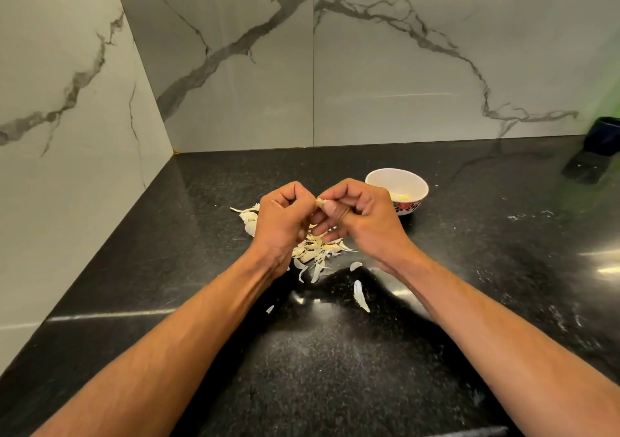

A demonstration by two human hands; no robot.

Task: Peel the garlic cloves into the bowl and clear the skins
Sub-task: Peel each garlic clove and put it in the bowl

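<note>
Two hands meet over black counter (469,269). Skins (315,252) heaped beneath, strays nearer. Left hand (281,218) curled, fingertips at clove (321,203); right hand (355,215) pinches it between thumb and forefinger. Bowl (397,181) just right, peeled garlic inside. Step: peeling mid-way. Next likely: strip remaining husk, drop clove into bowl.
</note>
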